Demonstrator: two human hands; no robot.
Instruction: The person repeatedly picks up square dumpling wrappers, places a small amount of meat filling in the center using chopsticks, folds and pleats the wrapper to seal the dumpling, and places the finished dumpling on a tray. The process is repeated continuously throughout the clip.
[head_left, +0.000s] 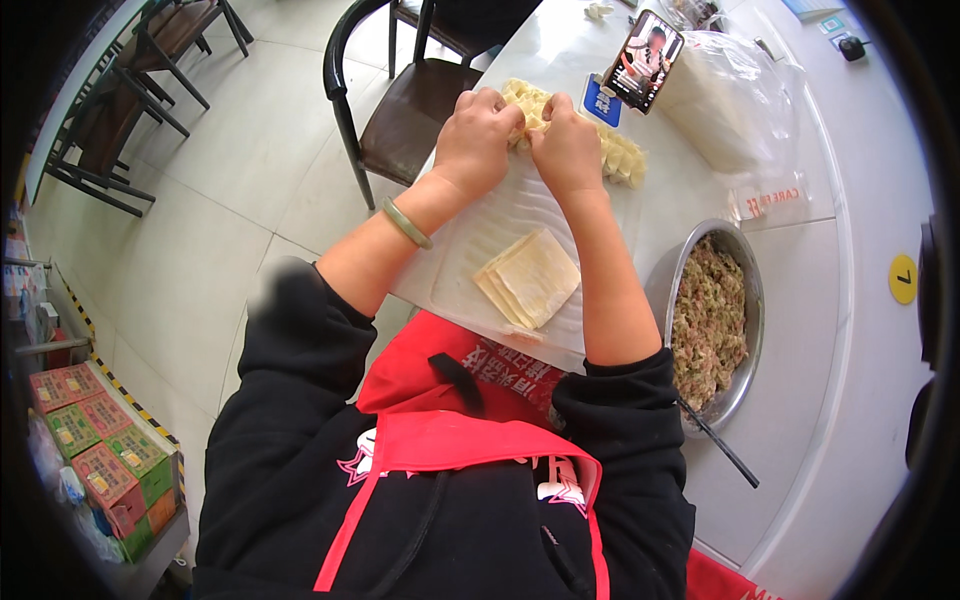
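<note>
My left hand (480, 135) and my right hand (564, 146) come close together at the far end of a translucent plastic tray (465, 232). Their fingertips pinch a pale folded wonton, mostly hidden by the fingers. Rows of folded wontons (621, 159) lie just beyond and to the right of my hands. Nearer to me on the tray rests a stack of square dough wrappers (529, 277), fanned slightly at its left edge. Right of my right forearm stands a steel bowl (756, 315) of minced filling (709, 322), with dark chopsticks (720, 442) leaning out over its rim.
A phone (643, 64) showing a video stands on a holder by a blue sign (602, 103). Behind it is a clear plastic bag (720, 105) with pale contents. A chair (412, 120) touches the table's left side. Stacked boxes (105, 450) sit at lower left.
</note>
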